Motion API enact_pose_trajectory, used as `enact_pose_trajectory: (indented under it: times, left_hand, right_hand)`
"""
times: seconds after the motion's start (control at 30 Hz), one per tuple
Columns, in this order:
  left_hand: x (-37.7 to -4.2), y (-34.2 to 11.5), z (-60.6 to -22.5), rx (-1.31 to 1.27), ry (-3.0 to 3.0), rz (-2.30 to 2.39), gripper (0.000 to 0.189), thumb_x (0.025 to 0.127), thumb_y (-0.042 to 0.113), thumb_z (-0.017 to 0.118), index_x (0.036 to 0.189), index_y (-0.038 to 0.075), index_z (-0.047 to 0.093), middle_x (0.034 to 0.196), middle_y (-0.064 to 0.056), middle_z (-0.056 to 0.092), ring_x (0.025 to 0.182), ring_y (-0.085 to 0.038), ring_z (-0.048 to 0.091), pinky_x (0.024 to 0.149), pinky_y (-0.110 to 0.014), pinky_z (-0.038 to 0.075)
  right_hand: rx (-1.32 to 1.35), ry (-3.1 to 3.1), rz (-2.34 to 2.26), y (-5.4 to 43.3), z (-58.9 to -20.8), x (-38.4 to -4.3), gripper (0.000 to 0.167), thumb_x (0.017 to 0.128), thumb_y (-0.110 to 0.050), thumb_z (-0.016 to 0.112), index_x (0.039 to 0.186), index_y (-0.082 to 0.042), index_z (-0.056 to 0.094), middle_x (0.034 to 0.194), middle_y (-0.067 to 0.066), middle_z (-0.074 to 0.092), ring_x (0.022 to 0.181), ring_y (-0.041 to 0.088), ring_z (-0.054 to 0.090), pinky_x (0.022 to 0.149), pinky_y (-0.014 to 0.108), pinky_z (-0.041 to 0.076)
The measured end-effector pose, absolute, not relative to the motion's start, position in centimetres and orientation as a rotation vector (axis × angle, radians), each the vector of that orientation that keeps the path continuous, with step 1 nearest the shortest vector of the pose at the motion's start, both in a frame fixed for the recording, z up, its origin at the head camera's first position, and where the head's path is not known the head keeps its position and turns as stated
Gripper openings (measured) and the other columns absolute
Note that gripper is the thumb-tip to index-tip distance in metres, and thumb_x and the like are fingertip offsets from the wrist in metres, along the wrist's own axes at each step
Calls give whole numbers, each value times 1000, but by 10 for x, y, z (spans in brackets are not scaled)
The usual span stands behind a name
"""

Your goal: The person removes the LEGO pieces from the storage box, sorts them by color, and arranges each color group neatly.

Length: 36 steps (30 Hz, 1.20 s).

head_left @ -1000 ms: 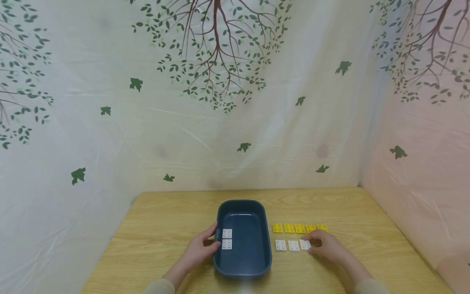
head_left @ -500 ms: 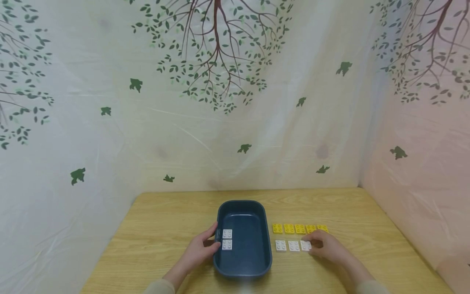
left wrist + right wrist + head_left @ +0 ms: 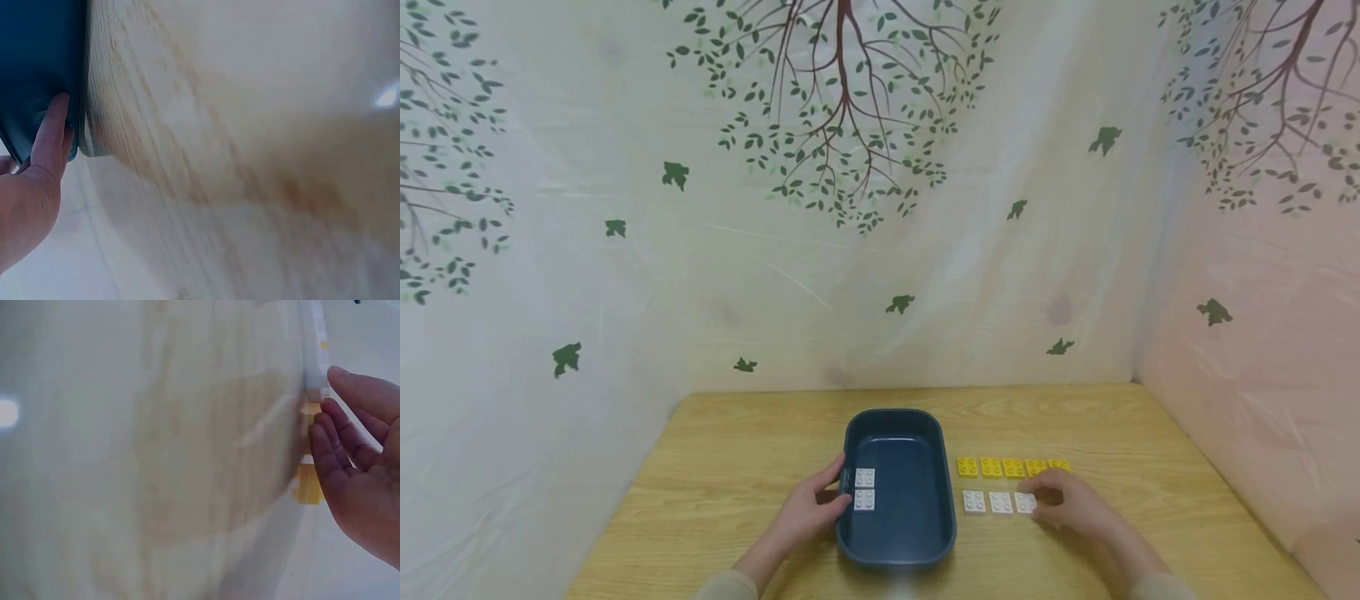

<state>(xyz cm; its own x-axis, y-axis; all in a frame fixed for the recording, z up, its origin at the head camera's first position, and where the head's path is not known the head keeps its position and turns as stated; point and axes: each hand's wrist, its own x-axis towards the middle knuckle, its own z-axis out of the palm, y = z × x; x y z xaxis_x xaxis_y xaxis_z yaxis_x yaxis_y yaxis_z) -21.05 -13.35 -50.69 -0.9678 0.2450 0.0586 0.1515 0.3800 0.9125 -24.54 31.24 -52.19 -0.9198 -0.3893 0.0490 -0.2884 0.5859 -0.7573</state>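
A dark blue rectangular tray (image 3: 896,533) stands on the table, with two white toy bricks (image 3: 864,489) along its inner left side. My left hand (image 3: 805,510) grips the tray's left wall, thumb at the rim; the left wrist view shows a finger stretched along the tray (image 3: 37,56). To the tray's right, three white toy bricks form a row. My right hand (image 3: 1067,504) pinches the rightmost white brick (image 3: 1024,502) between thumb and fingers. In the right wrist view the thumb and fingertips of the right hand (image 3: 362,437) sit at the end of the white row.
Behind the white row lies a row of several yellow toy bricks (image 3: 990,467), its right end close to the right hand. The wooden table (image 3: 737,442) reaches back to a light curtain (image 3: 790,283) printed with branches and birds.
The rightmost white brick and the right hand have shifted very slightly to the right. The left hand and the tray hold still.
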Motion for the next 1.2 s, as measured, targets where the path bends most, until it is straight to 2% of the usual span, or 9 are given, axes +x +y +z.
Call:
enact_pose_trajectory:
  times: [0.1, 0.27, 0.4, 0.53, 0.67, 0.8, 1.03, 1.2]
  left_hand:
    - [-210, -133, -507, 366, 2547, 1650, 66, 94, 16, 66, 152, 5, 37, 150, -25, 39, 115, -39, 61, 92, -41, 54]
    - [-209, -132, -507, 368, 2549, 1657, 65, 94, 16, 66, 152, 4, 38, 150, -26, 39, 114, -41, 61, 91, -42, 55]
    - [-209, -132, -507, 358, 2544, 1654, 65, 94, 16, 66, 152, 5, 37, 150, -26, 39, 115, -41, 61, 92, -42, 55]
    - [-209, -133, -507, 347, 2541, 1652, 65, 94, 16, 66, 152, 6, 37, 150, -25, 39, 116, -40, 61, 92, -42, 54]
    - [-209, -133, -507, 348, 2536, 1653, 65, 95, 16, 66, 152, 6, 37, 150, -26, 39, 116, -40, 60, 93, -43, 54]
    - [-208, -133, -507, 349, 2529, 1664, 66, 94, 16, 66, 152, 6, 37, 150, -27, 39, 116, -41, 60, 93, -44, 54]
    - [-206, -135, -505, 336, 2494, 1697, 66, 95, 15, 66, 153, 6, 36, 151, -27, 38, 117, -40, 60, 94, -44, 53]
    - [-205, -134, -504, 319, 2478, 1699, 66, 95, 17, 67, 153, 8, 36, 151, -26, 38, 117, -41, 59, 93, -45, 53]
  right_hand:
    - [-640, 2721, -1272, 314, -517, -244, 34, 81, -12, 79, 113, -4, 70, 108, 9, 65, 99, 26, 60, 87, 31, 51]
    - [-656, 2742, -1280, 304, -500, -241, 35, 88, -17, 75, 119, -3, 68, 117, 12, 65, 108, 33, 61, 92, 41, 54]
    - [-685, 2676, -1339, 283, -486, -237, 36, 91, -16, 71, 123, -1, 65, 122, 16, 64, 112, 36, 60, 95, 47, 52]
    - [-772, 2605, -1425, 254, -479, -236, 39, 91, -15, 71, 126, 2, 63, 123, 20, 63, 112, 35, 60, 95, 44, 52]
    - [-872, 2531, -1509, 225, -475, -235, 41, 91, -12, 72, 127, 4, 61, 124, 21, 62, 112, 38, 59, 96, 46, 52]
    - [-877, 2472, -1545, 196, -472, -234, 42, 91, -13, 72, 129, 2, 61, 127, 17, 61, 115, 37, 58, 98, 48, 50]
    - [-916, 2547, -1432, 156, -473, -233, 45, 89, -21, 76, 130, -7, 62, 126, 5, 63, 115, 26, 61, 97, 39, 52]
    - [-964, 2548, -1388, 135, -472, -231, 47, 89, -23, 76, 131, -9, 61, 127, 4, 61, 117, 23, 60, 99, 35, 51]
